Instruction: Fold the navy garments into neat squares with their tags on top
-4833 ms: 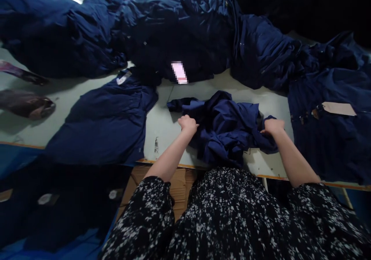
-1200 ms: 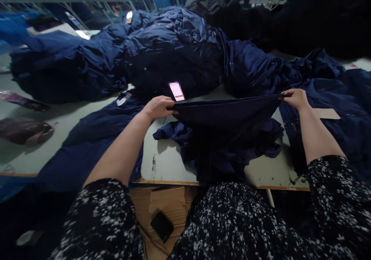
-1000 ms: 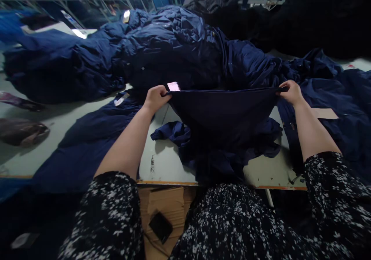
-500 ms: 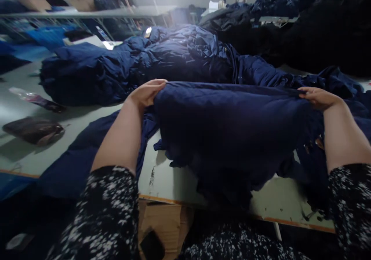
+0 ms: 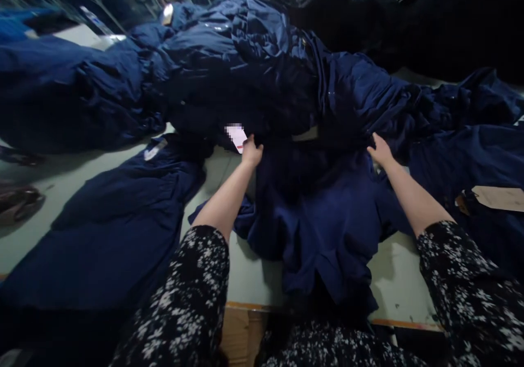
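Tabletop (image 5: 399, 280) is mostly buried, big navy heap (image 5: 245, 56) along the far side, another piece (image 5: 106, 220) lying off to the left. Middle garment (image 5: 323, 209) was stretched up in the air a moment ago; now it's draped down over the tabletop, near end rumpled, so I'd guess the spreading-out is only partway. Left hand (image 5: 252, 151) and right hand (image 5: 380, 151) are at its far corners, but can't tell if they're pinching cloth or loose. Beige tag (image 5: 497, 198) over on the right.
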`<state>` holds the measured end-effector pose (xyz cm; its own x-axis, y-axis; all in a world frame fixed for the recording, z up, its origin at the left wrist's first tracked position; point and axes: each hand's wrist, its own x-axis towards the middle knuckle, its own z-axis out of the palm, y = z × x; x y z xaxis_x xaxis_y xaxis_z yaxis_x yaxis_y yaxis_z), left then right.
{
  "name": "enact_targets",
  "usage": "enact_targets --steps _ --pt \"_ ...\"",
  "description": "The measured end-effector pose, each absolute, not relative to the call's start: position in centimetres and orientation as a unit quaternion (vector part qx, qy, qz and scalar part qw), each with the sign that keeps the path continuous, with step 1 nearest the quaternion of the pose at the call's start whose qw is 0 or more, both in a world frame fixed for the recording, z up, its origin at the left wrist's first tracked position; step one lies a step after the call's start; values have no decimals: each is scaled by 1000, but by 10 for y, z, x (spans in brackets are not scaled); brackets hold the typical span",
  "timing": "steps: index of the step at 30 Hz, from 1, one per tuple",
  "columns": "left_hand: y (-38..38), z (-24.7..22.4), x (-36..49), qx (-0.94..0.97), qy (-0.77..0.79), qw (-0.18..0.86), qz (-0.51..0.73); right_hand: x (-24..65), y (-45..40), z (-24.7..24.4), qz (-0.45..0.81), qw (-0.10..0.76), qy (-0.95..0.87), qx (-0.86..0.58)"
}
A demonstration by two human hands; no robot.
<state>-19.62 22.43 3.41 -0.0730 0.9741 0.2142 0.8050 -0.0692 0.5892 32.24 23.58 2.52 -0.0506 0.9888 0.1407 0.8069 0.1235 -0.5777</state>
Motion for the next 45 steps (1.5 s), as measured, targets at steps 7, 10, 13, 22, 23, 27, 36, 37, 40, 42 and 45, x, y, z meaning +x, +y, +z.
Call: enact_targets --steps 7,10,13,22,23,27,36,37,40,42,45 --pt "137 -27 -102 751 636 177 -8 310 153 -51 101 17 -819 -565" --pt "139 -42 -106 747 644 162 -32 323 157 -71 94 21 -780 -618" --pt "156 -50 -125 770 622 143 -10 333 167 -79 105 38 -753 -648" --pt "97 -17 -69 757 641 129 -11 267 100 -41 78 57 -819 -566" --pt "71 -18 -61 762 634 134 -1 260 79 -41 89 48 -847 -521" --pt "-13 -35 -57 778 613 139 -17 256 13 -52 88 -13 -869 -486" --pt "-31 -40 -65 796 588 141 3 256 -9 -45 72 -19 -840 -537" --pt "-41 -39 -63 797 589 134 18 252 -20 -43 72 -11 -849 -523" --pt "-75 -44 -66 814 561 150 33 239 -59 -44 96 -23 -867 -488" --pt "-89 -50 -71 822 542 175 20 230 -80 -47 117 -51 -855 -502" --pt "-94 -56 -75 822 537 187 15 217 -96 -43 138 -65 -825 -544"
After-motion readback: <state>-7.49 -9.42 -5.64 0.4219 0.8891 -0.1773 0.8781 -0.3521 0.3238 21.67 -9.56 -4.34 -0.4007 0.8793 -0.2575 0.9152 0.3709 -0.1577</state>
